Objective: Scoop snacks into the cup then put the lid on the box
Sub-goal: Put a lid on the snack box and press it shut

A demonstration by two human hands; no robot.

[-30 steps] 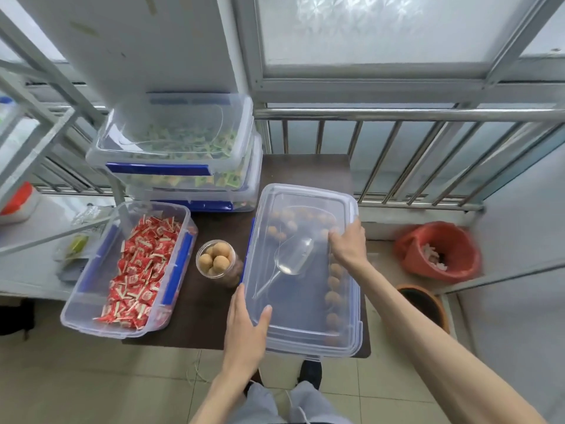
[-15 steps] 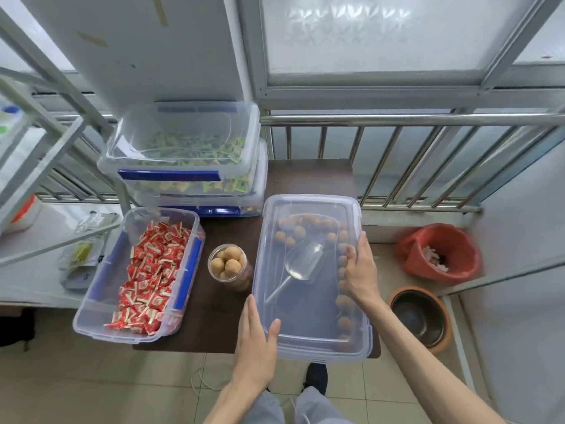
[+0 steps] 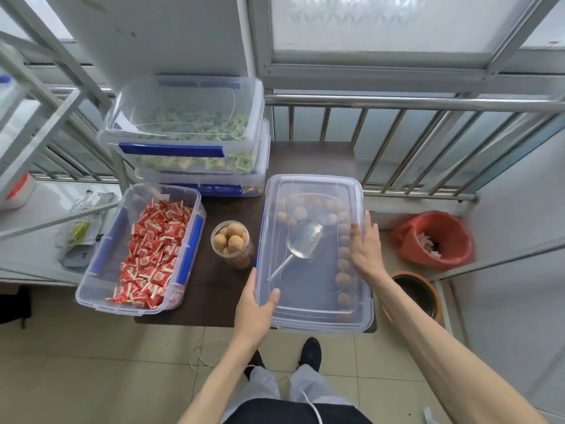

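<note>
A clear lid (image 3: 308, 289) lies flat on the clear plastic box (image 3: 368, 313) at the table's right. Through it I see round brown snacks (image 3: 344, 280) and a clear scoop (image 3: 301, 243) inside. My left hand (image 3: 255, 310) grips the lid's near left edge, thumb on top. My right hand (image 3: 365, 244) lies flat on the lid's right edge, fingers spread. A clear cup (image 3: 234, 244) filled with the brown snacks stands just left of the box.
An open box of red-wrapped candies (image 3: 143, 249) sits at the left of the dark table (image 3: 312, 157). Two stacked lidded boxes of green candies (image 3: 189, 139) stand behind. A metal railing (image 3: 412, 102) runs at the back; a red bin (image 3: 431, 237) and a brown pot (image 3: 415, 295) are on the floor to the right.
The lid has come down flat onto the box. My right hand slid from the lid's top to its right edge, and my left hand shifted onto the near left edge.
</note>
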